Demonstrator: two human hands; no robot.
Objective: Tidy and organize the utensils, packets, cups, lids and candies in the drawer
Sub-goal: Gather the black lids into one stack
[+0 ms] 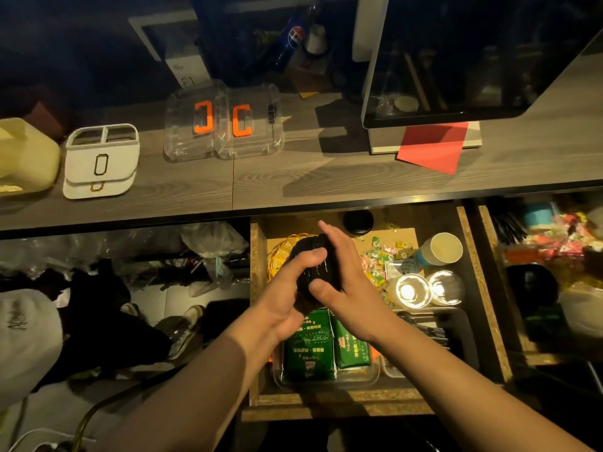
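both hands were on a stack of black lids (316, 269) over the open drawer (257, 288). the left hand (287, 288) had its grip curled round the near-left side of the stack, thumb up across the top, and the right hand (346, 282) held the other side with its thumb hooked under the near edge and fingers laid fairly straight along the far side. so both grips were closed on the same stack, which sat tilted between them.

just behind and left of the grip was a yellow wicker basket (282, 252), partly hidden by the lids. right below the grip, toward the person, two green packets (310, 350) lay in a clear tray (326, 384). off to the right of the grip was a scatter of wrapped candies (381, 256), then a paper cup (440, 249) on its side, and two clear domed lids (427, 288) shining near it. a dark tray with black utensils (424, 326) sat near-right. one more black lid (358, 221) lay at the back of the drawer.
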